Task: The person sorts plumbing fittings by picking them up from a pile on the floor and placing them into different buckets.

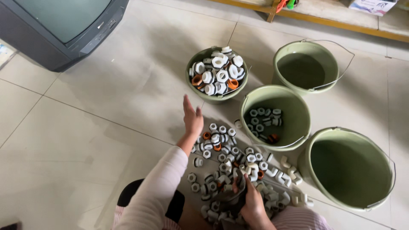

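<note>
hands over a heap of pipe fittings beside four green buckets

the left hand (192, 119) is held out flat above the floor, fingers spread and nothing gripped, just short of the full bucket (200, 91). that bucket is heaped to the rim with white hexagonal fittings and a few orange ones. the right hand (251, 203) is closed on a dark grey piece (232, 194) at the near edge of the loose pile of fittings (226, 164), which is spread over the tiled floor (106, 106) between the person's knees and the buckets. a second bucket (255, 132), touching the pile's far side, is seen with a small cluster of fittings on its bottom. two more buckets are seen, one at the back (283, 81) and one at the right (311, 170); no fittings are seen in either. a grey television set (47, 47) is seen on the floor at the upper left, well apart from the hands.
</note>
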